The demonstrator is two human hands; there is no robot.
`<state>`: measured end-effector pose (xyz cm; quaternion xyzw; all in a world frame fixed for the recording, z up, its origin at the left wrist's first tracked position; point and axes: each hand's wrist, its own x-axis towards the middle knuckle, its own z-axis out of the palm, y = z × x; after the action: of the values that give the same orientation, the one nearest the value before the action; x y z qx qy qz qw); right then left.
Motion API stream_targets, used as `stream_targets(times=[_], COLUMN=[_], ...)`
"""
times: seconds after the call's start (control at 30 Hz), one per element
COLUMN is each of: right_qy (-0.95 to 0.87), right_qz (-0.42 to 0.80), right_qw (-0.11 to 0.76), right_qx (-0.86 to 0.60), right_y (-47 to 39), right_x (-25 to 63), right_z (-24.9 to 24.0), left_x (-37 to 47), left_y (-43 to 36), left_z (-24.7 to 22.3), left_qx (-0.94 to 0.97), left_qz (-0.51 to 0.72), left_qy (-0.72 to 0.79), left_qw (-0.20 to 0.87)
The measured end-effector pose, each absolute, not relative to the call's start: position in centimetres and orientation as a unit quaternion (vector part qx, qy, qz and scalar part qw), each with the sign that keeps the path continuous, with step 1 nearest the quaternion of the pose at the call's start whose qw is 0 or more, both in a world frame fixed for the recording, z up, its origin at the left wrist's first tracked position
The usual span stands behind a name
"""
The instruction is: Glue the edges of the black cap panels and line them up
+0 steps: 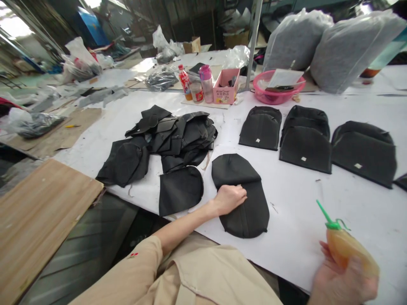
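Observation:
A black pouch-shaped piece [244,216], rounded at both ends with a fold line across it, lies on the white table in front of me. My left hand [230,198] rests over its middle with fingers curled together; whatever is between the fingertips is hidden. At the lower right, my right hand [343,275] grips a soft squeeze bottle [349,250] of yellowish liquid, its green nozzle [323,212] pointing up and left. Just left of the flat piece lies another black piece [181,190], beside a heap of similar black pieces [178,133].
Black pouches with small pale squares [305,148] stand in a row at right. Behind are a pink basin [276,95], a pink box [225,93], a purple-capped bottle [206,84], a red-labelled bottle [184,82] and stuffed plastic bags [352,46]. A wooden board [44,216] is at left.

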<state>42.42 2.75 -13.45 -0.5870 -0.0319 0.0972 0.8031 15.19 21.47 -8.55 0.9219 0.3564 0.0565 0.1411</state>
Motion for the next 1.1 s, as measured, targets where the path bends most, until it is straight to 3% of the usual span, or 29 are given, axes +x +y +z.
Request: stream_targets(times=[0.3,0.47,0.77,0.93,1.1], right_qy=[-0.052,-0.046,-0.060,-0.061,-0.051], right_qz=[0.106,0.107,0.136,0.141,0.136], right_qw=[0.812,0.807,0.803,0.804,0.805], right_qx=[-0.572,-0.579,-0.577,-0.574,-0.575], right_y=[2.7,2.5,2.0,2.0,2.1], right_x=[41.6,41.5,41.1,41.0,41.0], right_z=[-13.1,-13.1,-12.7,-12.5,-12.6], left_x=[15.1,16.4,16.9,14.2,15.1], left_y=[21.5,23.3,24.9,24.3,25.8], left_z=[-9.7,-10.9,-10.4,-4.5,-1.7], left_qx=[0.899,0.883,0.891,0.866,0.827], left_qz=[0.056,0.048,0.101,0.296,0.257], left_qy=[0.419,0.465,0.442,0.377,0.332], left_qw=[0.116,0.041,0.021,0.144,0.375])
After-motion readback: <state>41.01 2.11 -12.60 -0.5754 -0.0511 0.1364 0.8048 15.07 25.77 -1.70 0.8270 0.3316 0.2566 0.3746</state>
